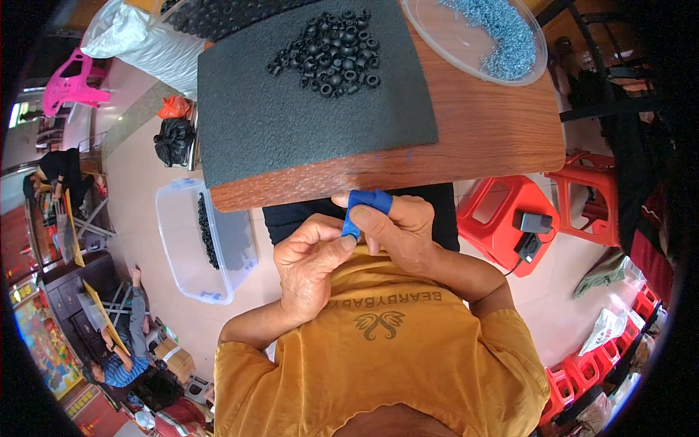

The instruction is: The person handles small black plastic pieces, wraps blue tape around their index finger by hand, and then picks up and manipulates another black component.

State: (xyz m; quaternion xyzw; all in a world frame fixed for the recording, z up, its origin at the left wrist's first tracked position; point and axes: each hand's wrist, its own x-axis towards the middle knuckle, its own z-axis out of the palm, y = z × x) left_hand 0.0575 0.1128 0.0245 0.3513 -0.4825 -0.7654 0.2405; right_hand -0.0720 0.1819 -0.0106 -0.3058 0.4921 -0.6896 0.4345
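In front of my chest, just off the table's near edge, both hands meet at a blue strip (355,220) that looks like tape or cloth. It bends around the fingers of my right hand (404,231), whose thumb presses on it. The lower end of the strip is pinched between thumb and finger of my left hand (309,264). Which right fingers lie under the blue material is partly hidden. Nearest to my hands is the wooden table (502,138), with a dark grey mat (306,131) on it. A pile of small black rings or caps (331,58) lies on the mat.
At the table's far right a clear round tray (466,69) holds small blue pieces (510,44). A clear plastic bin (171,247) stands on the floor at left. Black adapters (535,222) rest on a red stool (484,240) at right. Other people sit far left.
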